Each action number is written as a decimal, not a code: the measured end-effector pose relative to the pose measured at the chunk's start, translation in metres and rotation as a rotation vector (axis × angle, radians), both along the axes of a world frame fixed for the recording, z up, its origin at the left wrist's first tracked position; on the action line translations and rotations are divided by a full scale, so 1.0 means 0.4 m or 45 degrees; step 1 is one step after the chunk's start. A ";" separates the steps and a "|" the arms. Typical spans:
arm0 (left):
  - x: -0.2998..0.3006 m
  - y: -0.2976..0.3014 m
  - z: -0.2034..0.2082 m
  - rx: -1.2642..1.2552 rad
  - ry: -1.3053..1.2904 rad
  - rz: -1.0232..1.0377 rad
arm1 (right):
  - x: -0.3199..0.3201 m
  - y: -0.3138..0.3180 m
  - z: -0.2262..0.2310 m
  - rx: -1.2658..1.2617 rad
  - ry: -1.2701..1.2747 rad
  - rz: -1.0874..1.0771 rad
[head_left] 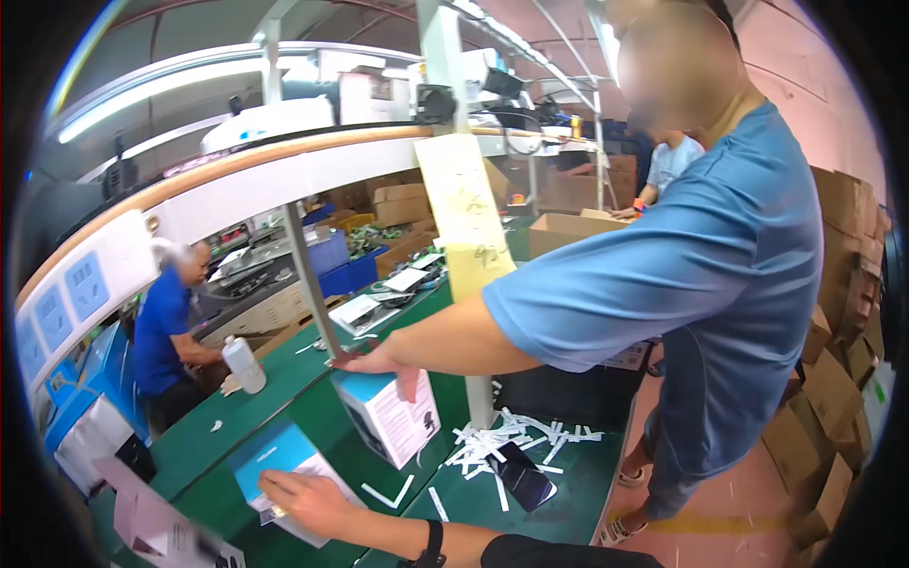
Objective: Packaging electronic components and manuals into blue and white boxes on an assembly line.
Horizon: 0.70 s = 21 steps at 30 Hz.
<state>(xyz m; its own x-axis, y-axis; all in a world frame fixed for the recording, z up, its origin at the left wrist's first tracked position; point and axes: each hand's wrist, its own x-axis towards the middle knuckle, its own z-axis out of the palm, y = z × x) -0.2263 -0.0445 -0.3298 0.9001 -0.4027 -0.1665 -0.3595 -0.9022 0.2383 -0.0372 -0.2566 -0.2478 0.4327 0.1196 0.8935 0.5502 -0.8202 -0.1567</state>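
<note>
My right hand (305,502) reaches in from the lower right with a black watch on its wrist. It lies palm down on a flat blue and white box (275,454) on the green workbench (237,417), fingers pressed on the box's near edge. My left hand is out of sight. Just beyond stands an upright blue and white box (393,421). A co-worker in a blue t-shirt (701,275) stands on the right and holds its top with one hand (379,363).
A dark phone (521,475) lies among several white paper strips (502,440) right of the boxes. A white bottle (244,364) stands further back. A metal post (454,189) carries a yellowish sheet. Cardboard boxes (843,360) are stacked at the right. Another person in blue (166,341) works at far left.
</note>
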 end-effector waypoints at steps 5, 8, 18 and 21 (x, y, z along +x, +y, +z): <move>0.077 0.021 0.109 -0.047 0.037 0.297 | -0.072 0.020 0.061 -0.001 -0.041 0.234; 0.137 0.091 0.003 -0.220 -0.224 0.245 | -0.117 0.018 0.121 -0.001 0.089 0.317; 0.235 0.128 0.033 -0.372 0.044 0.448 | -0.125 0.036 0.116 -0.067 0.121 0.395; 0.222 0.141 0.003 -0.382 -0.014 0.455 | -0.139 0.062 0.110 0.013 0.199 0.552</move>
<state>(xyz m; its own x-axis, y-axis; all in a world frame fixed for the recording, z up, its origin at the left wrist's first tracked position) -0.1375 0.0118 -0.3284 0.9921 -0.0963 -0.0799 -0.0429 -0.8616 0.5057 -0.0928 -0.2317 -0.2039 0.4742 0.3110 0.8237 0.8115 -0.5174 -0.2718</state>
